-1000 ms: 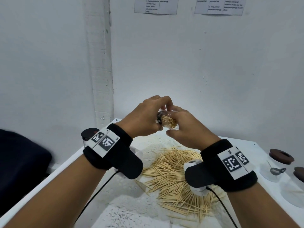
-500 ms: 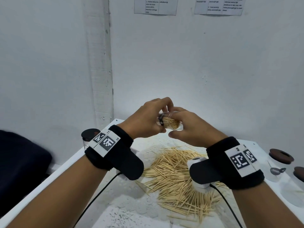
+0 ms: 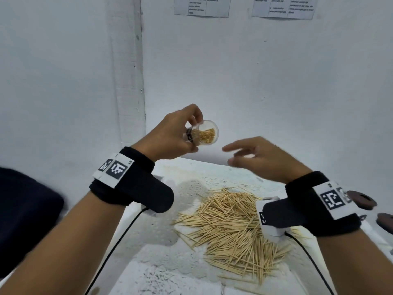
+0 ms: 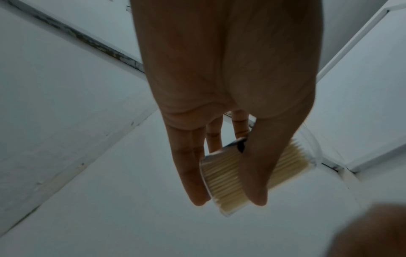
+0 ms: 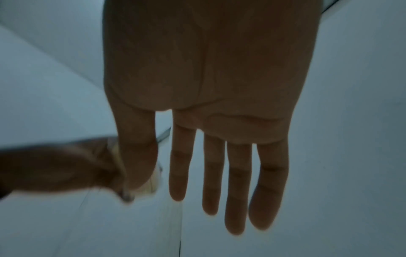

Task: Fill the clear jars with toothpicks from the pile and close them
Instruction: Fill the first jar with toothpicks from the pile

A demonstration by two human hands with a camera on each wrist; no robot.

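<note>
My left hand (image 3: 176, 133) grips a small clear jar (image 3: 204, 134) packed with toothpicks, up in front of the wall. The jar lies on its side with one round clear end towards me; a dark band shows at the end inside my hand. In the left wrist view thumb and fingers of the left hand (image 4: 228, 200) clamp the jar (image 4: 222, 177) across its side. My right hand (image 3: 255, 158) hovers to the right of the jar, fingers spread, holding nothing; the right wrist view shows the right hand (image 5: 211, 173) flat and empty. The toothpick pile (image 3: 229, 226) lies on the white table (image 3: 191, 273) below.
Two brown lids (image 3: 361, 200) (image 3: 385, 220) sit at the table's right edge, partly behind my right wrist. A dark object (image 3: 25, 209) stands off the table's left side. The wall corner is close behind the hands.
My right hand has let go of the jar and drawn away to the right, opening. My left hand has lifted the jar and turned its round end towards me.
</note>
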